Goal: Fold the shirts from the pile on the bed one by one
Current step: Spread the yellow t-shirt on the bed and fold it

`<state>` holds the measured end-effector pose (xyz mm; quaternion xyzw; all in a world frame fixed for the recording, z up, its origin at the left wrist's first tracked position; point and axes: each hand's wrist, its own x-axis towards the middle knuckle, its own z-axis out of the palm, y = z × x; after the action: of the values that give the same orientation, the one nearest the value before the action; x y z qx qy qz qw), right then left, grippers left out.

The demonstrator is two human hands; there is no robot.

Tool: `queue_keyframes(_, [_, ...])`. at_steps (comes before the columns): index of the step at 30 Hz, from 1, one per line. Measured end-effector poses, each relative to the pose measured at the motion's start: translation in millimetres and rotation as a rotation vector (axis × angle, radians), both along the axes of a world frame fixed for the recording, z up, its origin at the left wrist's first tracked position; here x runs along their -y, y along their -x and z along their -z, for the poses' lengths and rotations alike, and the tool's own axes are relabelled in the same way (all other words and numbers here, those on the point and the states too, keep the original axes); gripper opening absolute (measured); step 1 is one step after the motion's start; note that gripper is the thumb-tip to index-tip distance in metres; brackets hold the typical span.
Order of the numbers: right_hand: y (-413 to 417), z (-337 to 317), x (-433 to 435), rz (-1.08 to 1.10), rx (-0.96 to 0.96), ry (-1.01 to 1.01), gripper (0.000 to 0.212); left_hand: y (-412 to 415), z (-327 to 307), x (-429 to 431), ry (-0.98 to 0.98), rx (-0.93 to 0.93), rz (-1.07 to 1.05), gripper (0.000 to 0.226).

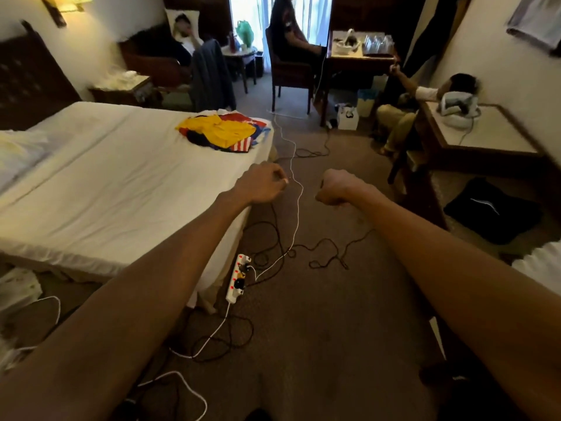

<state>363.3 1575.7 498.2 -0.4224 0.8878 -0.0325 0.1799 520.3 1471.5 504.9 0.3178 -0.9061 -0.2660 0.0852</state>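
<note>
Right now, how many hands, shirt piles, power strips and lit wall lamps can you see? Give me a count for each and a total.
Hands: 2, left hand and right hand
Shirt piles: 1, the shirt pile on the bed
Power strips: 1, the power strip
Lit wall lamps: 1, the wall lamp
Total: 5

The bed (106,177) is covered in white, matt cloth, mostly smooth. The pile of shirts (223,132) is made up of soft, crumpled cloth. The floor (334,314) is laid with matt brown carpet. The power strip (238,278) is moulded in white plastic. The headboard (30,83) is made of dark wood.
</note>
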Motion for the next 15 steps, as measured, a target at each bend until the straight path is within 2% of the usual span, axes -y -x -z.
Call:
queue_keyframes(4, [72.8, 8.1, 81.9, -0.061, 0.088, -0.004, 0.016, 60.6, 14.1, 86.2, -0.001, 0.011, -0.065, 0.02])
queue_keyframes(8, [150.6, 6.8, 183.2, -0.094, 0.279, 0.021, 0.018, 125.2, 19.1, 192.6, 0.038, -0.003, -0.098, 0.024])
queue_keyframes(15, [257.2, -5.4, 345.0, -0.164, 0.335, 0.079, 0.016, 234.2, 7.4, 354.1, 0.131, 0.0, -0.171, 0.023])
